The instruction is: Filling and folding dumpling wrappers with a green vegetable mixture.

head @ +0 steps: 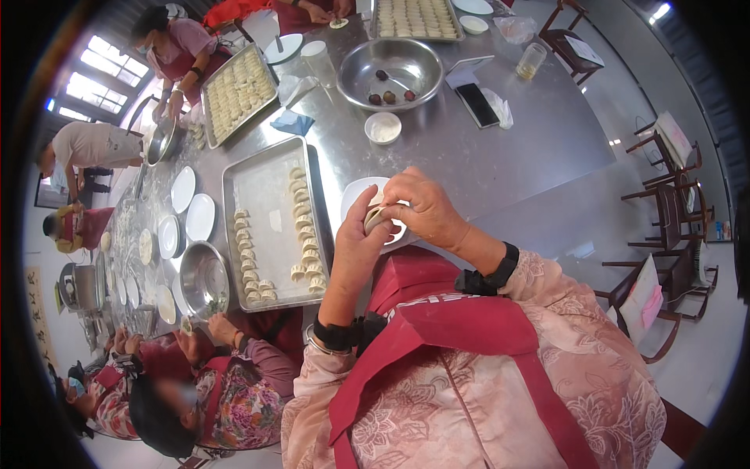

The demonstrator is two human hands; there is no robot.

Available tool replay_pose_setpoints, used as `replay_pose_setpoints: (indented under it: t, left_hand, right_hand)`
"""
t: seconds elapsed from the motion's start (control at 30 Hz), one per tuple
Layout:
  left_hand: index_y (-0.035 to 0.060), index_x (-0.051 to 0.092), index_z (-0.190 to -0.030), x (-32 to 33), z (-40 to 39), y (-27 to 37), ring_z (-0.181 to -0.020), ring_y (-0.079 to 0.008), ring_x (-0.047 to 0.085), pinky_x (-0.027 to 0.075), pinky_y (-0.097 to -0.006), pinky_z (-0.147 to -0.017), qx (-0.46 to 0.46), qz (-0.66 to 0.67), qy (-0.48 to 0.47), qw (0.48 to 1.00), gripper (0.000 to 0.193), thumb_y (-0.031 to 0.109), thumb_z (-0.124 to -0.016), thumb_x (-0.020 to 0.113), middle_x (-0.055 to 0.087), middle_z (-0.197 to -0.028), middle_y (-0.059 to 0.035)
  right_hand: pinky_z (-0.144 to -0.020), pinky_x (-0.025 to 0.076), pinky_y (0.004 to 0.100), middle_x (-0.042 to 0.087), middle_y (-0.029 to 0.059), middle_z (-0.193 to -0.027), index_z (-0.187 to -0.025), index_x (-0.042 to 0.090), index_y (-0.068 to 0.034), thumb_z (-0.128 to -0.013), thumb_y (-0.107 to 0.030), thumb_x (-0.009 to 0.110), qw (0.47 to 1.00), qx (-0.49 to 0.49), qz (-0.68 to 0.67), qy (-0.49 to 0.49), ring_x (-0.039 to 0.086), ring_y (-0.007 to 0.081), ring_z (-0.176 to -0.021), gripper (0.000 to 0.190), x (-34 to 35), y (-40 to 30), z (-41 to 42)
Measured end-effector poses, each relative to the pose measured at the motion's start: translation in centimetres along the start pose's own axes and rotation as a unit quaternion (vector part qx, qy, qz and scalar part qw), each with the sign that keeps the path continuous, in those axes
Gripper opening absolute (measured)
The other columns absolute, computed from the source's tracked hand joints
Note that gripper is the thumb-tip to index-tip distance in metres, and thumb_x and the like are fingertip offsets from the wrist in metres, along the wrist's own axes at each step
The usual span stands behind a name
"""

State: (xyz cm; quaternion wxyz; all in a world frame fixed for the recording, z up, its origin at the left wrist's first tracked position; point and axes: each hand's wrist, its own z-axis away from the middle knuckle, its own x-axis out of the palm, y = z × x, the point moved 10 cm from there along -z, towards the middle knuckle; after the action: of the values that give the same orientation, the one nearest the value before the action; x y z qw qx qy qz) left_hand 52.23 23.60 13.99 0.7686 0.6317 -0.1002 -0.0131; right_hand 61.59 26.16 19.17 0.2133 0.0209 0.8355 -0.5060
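Between both hands, above a white plate (353, 196), is a partly folded dumpling (375, 219). My left hand (358, 237) cradles it from below with the thumb along one side. The fingertips of my right hand (425, 206) pinch the upper edge of its wrapper. Part of the dumpling is hidden by the fingers. To the left lies a metal tray (272, 220) with a row of pleated dumplings (303, 221) along its right side and another row of dumplings (246, 252) on its left.
Beyond the plate stand a small bowl of white powder (384, 128) and a large steel bowl (389, 70) holding several dark round fruits. A phone (477, 105) lies to their right. Co-workers sit to the left, near a steel bowl of filling (205, 278). Another full tray (240, 94) stands farther off.
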Motion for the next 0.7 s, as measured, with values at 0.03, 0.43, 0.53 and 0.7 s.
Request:
replay_pose_setpoints:
  t: [0.03, 0.43, 0.53, 0.7]
  left_hand:
    - [-0.0008, 0.031, -0.123, 0.2, 0.0, -0.2, -0.079, -0.0132, 0.055, 0.046, -0.0222, -0.066, -0.009, 0.033, -0.010, 0.999, 0.048, 0.003, -0.078, 0.049, 0.053, -0.098, -0.0091]
    - [0.0008, 0.041, -0.117, -0.5, 0.1, 0.0, -0.086, -0.0137, 0.054, 0.045, -0.0236, -0.072, 0.029, -0.031, 0.019, 0.999, 0.039, 0.004, -0.079, 0.049, 0.054, -0.098, -0.0092]
    - [0.0024, 0.042, -0.117, -0.3, 0.1, 0.4, -0.088, -0.0136, 0.053, 0.042, -0.0244, -0.075, 0.052, -0.198, 0.008, 0.979, 0.041, 0.001, -0.077, 0.048, 0.055, -0.097, -0.0088]
    - [0.0021, 0.039, -0.118, 0.0, 0.3, 0.5, -0.088, -0.0138, 0.053, 0.041, -0.0250, -0.077, 0.035, -0.139, 0.001, 0.990, 0.045, 0.000, -0.075, 0.049, 0.055, -0.098, -0.0090]
  right_hand:
    - [-0.066, 0.038, 0.0292, 0.054, 0.0021, -0.073, -0.071, 0.055, -0.005, -0.066, -0.007, 0.062, 1.000, 0.000, 0.000, 0.000, 0.046, 0.0188, -0.071, 0.010, 0.0, 0.0, 0.0]
    - [-0.062, 0.038, 0.0287, 0.053, 0.0022, -0.071, -0.069, 0.053, -0.006, -0.066, -0.008, 0.061, 0.999, 0.021, 0.014, 0.019, 0.045, 0.0196, -0.069, 0.009, -0.2, -0.4, -0.2]
    - [-0.063, 0.039, 0.0304, 0.053, 0.0029, -0.073, -0.069, 0.053, -0.006, -0.064, -0.009, 0.062, 0.997, -0.036, 0.071, -0.009, 0.046, 0.0212, -0.070, 0.011, 0.4, -1.7, -0.2]
    - [-0.064, 0.039, 0.0321, 0.053, 0.0034, -0.072, -0.070, 0.053, -0.006, -0.062, -0.010, 0.062, 0.996, -0.005, 0.075, 0.055, 0.047, 0.0222, -0.071, 0.012, -0.2, -1.6, 0.1]
